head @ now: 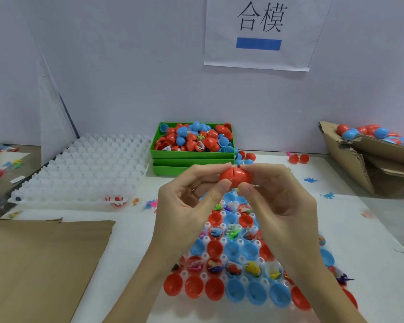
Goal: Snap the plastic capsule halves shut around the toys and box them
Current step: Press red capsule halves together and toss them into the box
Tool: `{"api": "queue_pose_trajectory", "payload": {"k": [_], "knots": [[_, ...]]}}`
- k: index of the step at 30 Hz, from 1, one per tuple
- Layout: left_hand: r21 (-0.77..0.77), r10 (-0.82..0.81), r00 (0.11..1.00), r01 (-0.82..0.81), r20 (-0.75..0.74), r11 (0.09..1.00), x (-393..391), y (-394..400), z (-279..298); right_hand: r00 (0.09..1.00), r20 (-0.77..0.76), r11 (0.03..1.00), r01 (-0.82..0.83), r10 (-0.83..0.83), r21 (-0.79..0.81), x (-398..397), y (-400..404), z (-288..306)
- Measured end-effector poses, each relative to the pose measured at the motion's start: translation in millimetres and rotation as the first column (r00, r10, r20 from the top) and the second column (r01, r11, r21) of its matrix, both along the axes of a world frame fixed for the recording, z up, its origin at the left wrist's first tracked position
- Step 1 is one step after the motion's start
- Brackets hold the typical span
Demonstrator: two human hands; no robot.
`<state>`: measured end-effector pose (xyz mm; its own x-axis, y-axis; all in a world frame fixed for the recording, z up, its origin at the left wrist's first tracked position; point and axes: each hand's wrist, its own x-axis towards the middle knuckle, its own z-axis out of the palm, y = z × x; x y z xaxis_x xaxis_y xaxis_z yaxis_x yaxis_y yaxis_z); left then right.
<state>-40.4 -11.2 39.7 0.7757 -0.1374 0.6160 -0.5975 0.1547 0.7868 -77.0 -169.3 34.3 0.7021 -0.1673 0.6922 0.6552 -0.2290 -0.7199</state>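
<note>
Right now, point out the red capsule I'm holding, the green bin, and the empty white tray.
red capsule (235,175), head view, on its shell beside the seam.
green bin (191,155), head view, on its front wall.
empty white tray (84,169), head view, on its dimpled middle.

A red capsule (235,177) is pinched between the left hand (184,203) and right hand (278,201). Its seam stands upright. Open red and blue halves (231,276) lie below the hands.

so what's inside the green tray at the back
The green tray is heaped with loose red and blue capsule halves, plus a few small toys and paper slips among them. Its floor and anything lower in the pile are covered. It rests on a second green tray.
</note>
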Motion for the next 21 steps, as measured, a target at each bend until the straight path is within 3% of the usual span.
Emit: {"api": "queue_pose_trajectory", "payload": {"k": [12, 21], "knots": [[0.006, 0.103, 0.995, -0.103, -0.005, 0.995, -2.8, -5.4, -6.5, 0.997, 0.019, 0.996, 0.071, -0.070, -0.055, 0.2, 0.8, -3.7], [-0.007, 0.115, 0.993, -0.115, -0.005, 0.993, -5.5, -7.5, -1.0, 0.973, 0.130, 0.953, 0.214, -0.190, -0.214, 0.9, 3.6, -7.7]]}}
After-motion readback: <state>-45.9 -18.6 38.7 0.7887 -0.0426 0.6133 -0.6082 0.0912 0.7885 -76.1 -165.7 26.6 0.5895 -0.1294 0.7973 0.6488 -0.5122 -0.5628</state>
